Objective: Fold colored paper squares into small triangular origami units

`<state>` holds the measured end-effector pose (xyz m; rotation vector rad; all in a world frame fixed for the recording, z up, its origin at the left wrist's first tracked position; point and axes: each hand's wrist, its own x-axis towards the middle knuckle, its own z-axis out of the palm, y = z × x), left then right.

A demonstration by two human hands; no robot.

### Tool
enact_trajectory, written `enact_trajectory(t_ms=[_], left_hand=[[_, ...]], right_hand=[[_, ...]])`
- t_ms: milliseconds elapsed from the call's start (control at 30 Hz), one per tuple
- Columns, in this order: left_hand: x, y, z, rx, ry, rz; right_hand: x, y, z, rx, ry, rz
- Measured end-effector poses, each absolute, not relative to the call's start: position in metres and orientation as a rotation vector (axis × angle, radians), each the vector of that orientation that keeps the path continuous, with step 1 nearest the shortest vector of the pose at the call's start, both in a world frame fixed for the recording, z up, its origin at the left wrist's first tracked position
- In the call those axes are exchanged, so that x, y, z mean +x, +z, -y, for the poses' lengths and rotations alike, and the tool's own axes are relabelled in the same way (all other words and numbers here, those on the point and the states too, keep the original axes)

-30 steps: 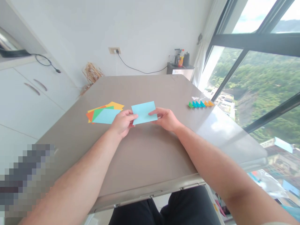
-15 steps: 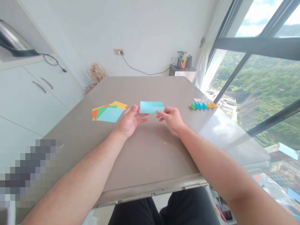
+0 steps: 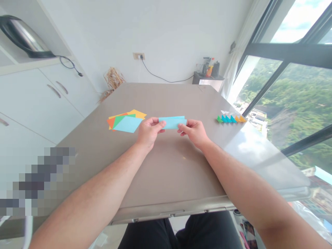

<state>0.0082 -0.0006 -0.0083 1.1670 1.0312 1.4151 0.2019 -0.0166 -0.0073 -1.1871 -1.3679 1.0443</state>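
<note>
A light blue sheet of paper (image 3: 172, 123), folded over lengthwise into a strip, is held up above the table between both hands. My left hand (image 3: 150, 131) pinches its left end, thumb in front and fingers behind. At the right end my right hand (image 3: 193, 131) grips it between thumb and fingers. Left of my left hand lies a fanned stack of coloured paper (image 3: 127, 123), light blue on top, with green, orange and yellow beneath. Over on the right side stands a row of small folded paper pieces (image 3: 230, 119) in green, blue and orange.
The grey-brown table (image 3: 168, 166) has its front edge close to my lap. Beyond its far right corner, a small cabinet (image 3: 207, 79) carries bottles and dark items. A kettle (image 3: 28, 38) sits on the left counter, and a large window (image 3: 282, 86) is at the right.
My left hand has closed its fingers on the left end of the light blue paper. The paper's upper flap has come down closer to the front layer. The whole view has shifted slightly.
</note>
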Motion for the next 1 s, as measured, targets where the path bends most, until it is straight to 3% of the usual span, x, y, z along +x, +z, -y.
enact_trajectory(t_ms=[1000], left_hand=[[0.0116, -0.0044, 0.0034, 1.184, 1.439, -1.102]], right_hand=[[0.2026, -0.0037, 0.0196, -1.198, 1.029, 1.399]])
